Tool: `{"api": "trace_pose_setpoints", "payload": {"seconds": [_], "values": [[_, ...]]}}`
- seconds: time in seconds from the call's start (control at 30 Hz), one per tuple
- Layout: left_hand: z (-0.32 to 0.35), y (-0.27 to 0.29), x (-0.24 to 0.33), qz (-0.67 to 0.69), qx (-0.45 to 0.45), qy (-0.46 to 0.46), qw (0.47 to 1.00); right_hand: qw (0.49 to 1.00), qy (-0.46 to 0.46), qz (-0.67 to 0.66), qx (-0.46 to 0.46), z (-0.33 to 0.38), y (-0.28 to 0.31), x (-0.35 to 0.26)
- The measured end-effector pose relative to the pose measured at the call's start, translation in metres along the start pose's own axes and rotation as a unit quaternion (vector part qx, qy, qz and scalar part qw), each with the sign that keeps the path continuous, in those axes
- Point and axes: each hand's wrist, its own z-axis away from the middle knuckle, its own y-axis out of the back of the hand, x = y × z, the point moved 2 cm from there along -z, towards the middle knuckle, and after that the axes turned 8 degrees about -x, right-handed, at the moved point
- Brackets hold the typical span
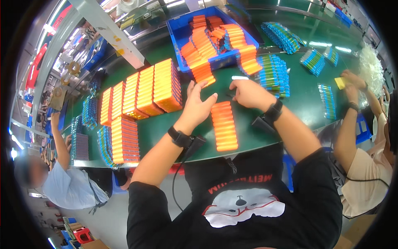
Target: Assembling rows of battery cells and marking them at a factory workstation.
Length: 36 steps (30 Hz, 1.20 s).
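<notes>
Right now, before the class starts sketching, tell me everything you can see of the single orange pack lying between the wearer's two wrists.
The orange pack is a long, roughly rectangular block of rounded ridges side by side, running across its width and giving its long edges a wavy outline. Its surface is slightly glossy and looks like plastic. It lies flat on the green table, its length pointing away from the wearer, near end close to the table's edge. The left hand and right hand are beyond its far end; neither grips it.
</notes>
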Motion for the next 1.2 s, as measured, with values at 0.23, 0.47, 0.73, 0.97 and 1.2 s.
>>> {"api": "trace_pose_setpoints", "payload": {"seconds": [0.23, 0.47, 0.73, 0.97, 1.2], "values": [[-0.031, 0.003, -0.023, 0.013, 0.066, -0.074, 0.995, 0.951, 0.045, -0.298, -0.068, -0.003, 0.010, 0.000], [-0.016, 0.006, -0.011, 0.226, 0.030, -0.137, 0.964, 0.788, 0.055, -0.611, -0.057, -0.009, 0.009, 0.018], [0.012, 0.004, 0.012, 0.266, 0.009, -0.125, 0.956, 0.813, 0.135, -0.546, -0.148, 0.008, 0.011, -0.005], [0.024, -0.007, 0.020, 0.173, -0.054, -0.184, 0.966, 0.852, 0.152, -0.448, -0.224, 0.018, 0.010, -0.014], [0.004, 0.008, 0.016, 0.357, -0.040, -0.132, 0.924, 0.787, 0.151, -0.402, -0.443, 0.033, 0.018, -0.024]]}}
